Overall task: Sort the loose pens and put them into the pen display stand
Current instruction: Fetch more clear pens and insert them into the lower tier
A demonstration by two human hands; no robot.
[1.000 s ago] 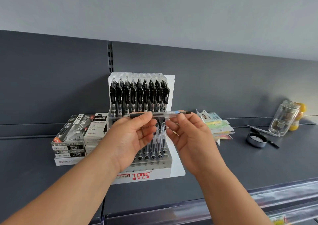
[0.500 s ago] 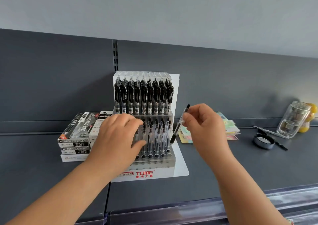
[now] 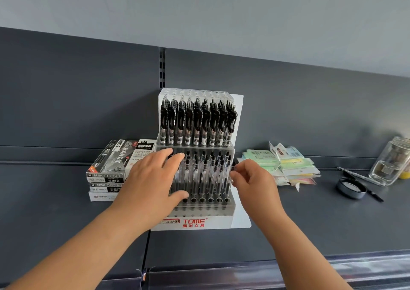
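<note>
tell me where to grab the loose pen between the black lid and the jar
Probably its left end, pinched from above: the pen lies flat on the shelf, its right end reaches the jar, and the lid sits close in front.

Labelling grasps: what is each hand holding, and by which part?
Right hand pinches a pen by its upper end, at the lower tier of the display stand. Left hand holds nothing; it rests on the stand.

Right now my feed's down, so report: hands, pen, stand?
Left hand rests on lower row of display stand. Right hand pinches pen, upright at that row's right end. Nothing seen blocking.
</note>
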